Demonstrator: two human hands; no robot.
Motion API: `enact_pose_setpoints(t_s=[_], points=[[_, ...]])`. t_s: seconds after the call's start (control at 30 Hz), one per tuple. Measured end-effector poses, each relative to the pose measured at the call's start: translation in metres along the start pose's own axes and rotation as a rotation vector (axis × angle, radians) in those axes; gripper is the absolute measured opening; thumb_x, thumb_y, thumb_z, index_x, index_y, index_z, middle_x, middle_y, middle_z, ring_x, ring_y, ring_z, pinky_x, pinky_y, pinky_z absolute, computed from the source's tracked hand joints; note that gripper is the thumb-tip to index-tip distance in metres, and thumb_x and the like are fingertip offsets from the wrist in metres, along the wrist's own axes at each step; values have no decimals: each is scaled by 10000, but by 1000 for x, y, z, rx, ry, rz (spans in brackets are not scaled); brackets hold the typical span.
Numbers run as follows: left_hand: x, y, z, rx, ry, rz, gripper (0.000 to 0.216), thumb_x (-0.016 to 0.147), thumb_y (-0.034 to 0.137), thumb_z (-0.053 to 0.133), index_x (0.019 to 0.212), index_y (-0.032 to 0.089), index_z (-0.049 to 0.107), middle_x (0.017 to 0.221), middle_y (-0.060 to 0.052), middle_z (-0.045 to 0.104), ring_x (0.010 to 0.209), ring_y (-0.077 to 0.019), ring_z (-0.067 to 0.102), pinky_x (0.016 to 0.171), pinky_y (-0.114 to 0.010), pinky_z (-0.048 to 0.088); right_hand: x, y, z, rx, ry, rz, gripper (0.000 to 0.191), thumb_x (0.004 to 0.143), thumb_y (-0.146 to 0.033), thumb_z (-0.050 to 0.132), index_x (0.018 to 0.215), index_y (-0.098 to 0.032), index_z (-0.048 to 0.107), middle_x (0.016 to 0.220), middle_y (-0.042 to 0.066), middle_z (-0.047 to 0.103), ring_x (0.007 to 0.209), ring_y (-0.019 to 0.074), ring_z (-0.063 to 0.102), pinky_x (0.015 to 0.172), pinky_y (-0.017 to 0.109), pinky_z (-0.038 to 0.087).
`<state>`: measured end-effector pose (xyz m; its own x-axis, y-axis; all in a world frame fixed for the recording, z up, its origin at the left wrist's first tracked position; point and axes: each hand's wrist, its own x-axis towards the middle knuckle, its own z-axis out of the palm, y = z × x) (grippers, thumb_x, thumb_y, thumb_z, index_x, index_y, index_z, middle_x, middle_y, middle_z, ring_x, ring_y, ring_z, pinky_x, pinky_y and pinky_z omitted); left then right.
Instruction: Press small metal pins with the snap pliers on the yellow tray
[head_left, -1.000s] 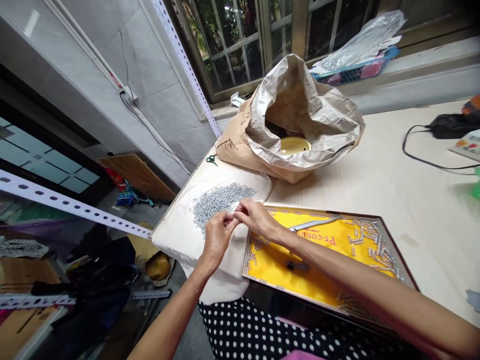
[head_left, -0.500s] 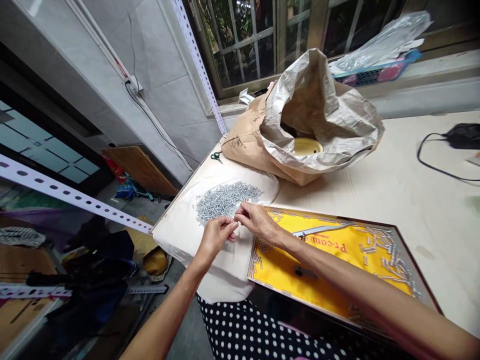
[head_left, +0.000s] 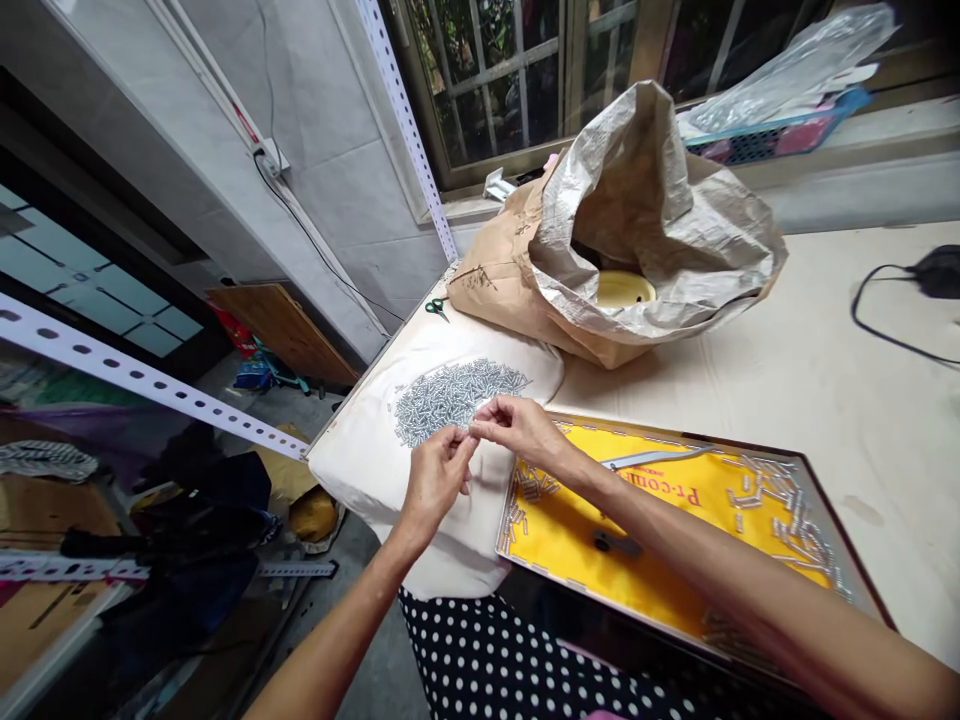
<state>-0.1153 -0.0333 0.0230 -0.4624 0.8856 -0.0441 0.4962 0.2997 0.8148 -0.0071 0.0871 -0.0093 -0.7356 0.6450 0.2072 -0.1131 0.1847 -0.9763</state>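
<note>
My left hand (head_left: 440, 478) and my right hand (head_left: 516, 428) meet fingertip to fingertip in front of a pile of small silvery metal pieces (head_left: 450, 400), which look like short springs. Both hands are closed in a pinch. Whatever sits between the fingers is too small to make out. The pile lies on a white cloth (head_left: 367, 470). Under my right forearm is a shallow tray with a yellow lining (head_left: 555, 545), where more small metal pieces (head_left: 799, 520) lie scattered along the edges. A flat grey metal strip (head_left: 660, 458) rests across the tray.
An open brown paper sack (head_left: 517, 290) stands behind the pile with a cream oval thing (head_left: 626, 288) inside. Green-handled scissors (head_left: 436, 308) lie left of it. A black adapter with a cable (head_left: 937, 272) is at right. A perforated metal rail (head_left: 187, 400) runs along the left.
The two hands have come slightly closer together at the fingertips, still pinched, and the left hand has turned a little. The whole view has shifted slightly.
</note>
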Motion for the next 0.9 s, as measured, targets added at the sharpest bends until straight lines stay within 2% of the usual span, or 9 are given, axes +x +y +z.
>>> enact_pose_setpoints(t_s=[0.1, 0.17, 0.27, 0.37, 0.47, 0.53, 0.63, 0.77, 0.9], points=[[-6, 5, 5, 65, 141, 123, 185, 875, 338, 530, 795, 191, 608, 682, 5, 629, 563, -116, 572, 514, -202, 417, 0, -2, 2, 14, -26, 64, 365, 713, -516, 706, 655, -177, 584, 611, -31, 539, 585, 105, 453, 554, 249, 343], [-10, 7, 7, 39, 137, 147, 187, 881, 326, 533, 798, 180, 614, 701, 0, 629, 568, -109, 555, 521, -203, 416, -1, -3, 3, 23, -45, 74, 417, 717, -572, 683, 628, -181, 568, 588, -29, 525, 568, 101, 432, 537, 250, 322], [-10, 6, 5, -211, -67, -10, 286, 867, 423, 585, 753, 161, 588, 567, 43, 536, 413, -70, 440, 423, -199, 363, -4, -2, 3, 53, -92, 79, 436, 748, -593, 643, 623, -183, 564, 576, -16, 543, 551, 101, 437, 524, 252, 321], [-3, 2, -5, -542, -265, -210, 380, 739, 481, 749, 783, 132, 606, 634, 29, 570, 424, -47, 434, 376, -176, 347, -5, -2, 3, 111, -127, 108, 449, 736, -608, 653, 608, -189, 558, 553, -16, 544, 533, 100, 455, 512, 249, 334], [3, -3, -15, -742, -376, -358, 443, 632, 439, 861, 802, 113, 615, 672, 19, 581, 445, -21, 423, 372, -138, 329, -6, -2, 6, 163, -130, 131, 457, 727, -618, 664, 616, -185, 567, 560, -10, 563, 532, 99, 476, 520, 248, 361], [4, -7, -18, -749, -399, -383, 438, 637, 434, 861, 793, 116, 603, 667, 23, 566, 438, -13, 407, 372, -129, 315, -6, -2, 8, 172, -120, 131, 455, 728, -616, 667, 633, -180, 579, 577, -2, 581, 543, 102, 492, 534, 251, 382], [-3, -9, -15, -480, -295, -227, 366, 803, 493, 693, 796, 144, 585, 664, 21, 539, 432, -45, 405, 385, -172, 344, -7, -2, 11, 158, -128, 140, 443, 745, -604, 657, 646, -176, 593, 593, -1, 589, 561, 106, 511, 551, 252, 402], [-17, -8, -3, 121, 48, 188, 261, 952, 350, 431, 784, 190, 551, 744, -20, 541, 649, -148, 519, 615, -274, 461, -6, -1, 13, 109, -157, 166, 434, 770, -580, 637, 617, -177, 590, 562, -9, 564, 542, 105, 505, 539, 250, 392], [-23, -9, 6, 253, 215, 272, 233, 949, 281, 382, 753, 213, 489, 766, -29, 521, 729, -176, 504, 696, -301, 445, -6, -5, 14, 93, -116, 83, 401, 799, -544, 625, 635, -180, 587, 571, -17, 559, 550, 103, 496, 551, 250, 386]])
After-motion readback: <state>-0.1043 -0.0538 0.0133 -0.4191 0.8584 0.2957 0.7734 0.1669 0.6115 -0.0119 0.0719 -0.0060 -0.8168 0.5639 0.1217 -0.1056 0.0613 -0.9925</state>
